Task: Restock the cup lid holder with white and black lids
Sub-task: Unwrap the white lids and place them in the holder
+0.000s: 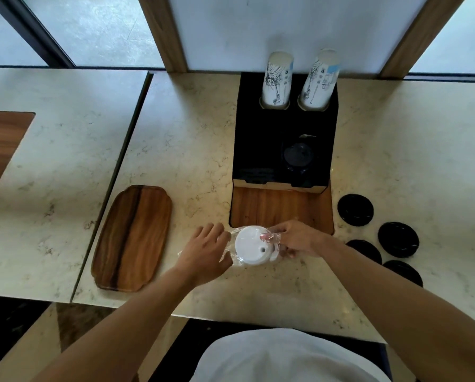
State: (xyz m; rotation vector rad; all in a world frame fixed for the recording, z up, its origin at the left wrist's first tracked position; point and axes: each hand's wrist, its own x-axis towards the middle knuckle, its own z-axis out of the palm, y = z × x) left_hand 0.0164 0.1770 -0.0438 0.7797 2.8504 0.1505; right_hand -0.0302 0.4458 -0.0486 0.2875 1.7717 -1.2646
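— White lids (251, 245), a stack of them in a clear plastic sleeve (228, 253), stand on the marble desk (192, 150) just in front of the lid holder (284, 133).

— Who has hold of them?

— Both hands. The right hand (297, 239) pinches the plastic at the stack's right edge, its grip closed on the wrap with finger and thumb. The left hand (204, 250) lies against the sleeve on the stack's left side, fingers loosely bent; whether its grip has closed on the plastic I cannot tell.

— And the holder?

— Black, with a wooden front tray (280, 209). Its right well holds a stack of black lids (299, 158); the left well (254, 161) looks dark, and I cannot make out what is in it. Two stacks of printed paper cups (276, 78) stand upended in the rear holes.

— Anything else?

— Four loose black lids (355, 209) lie on the desk to the right of the holder, the nearest two partly behind the right forearm. A wooden serving board (133, 238) lies to the left, near the left hand but apart from it.
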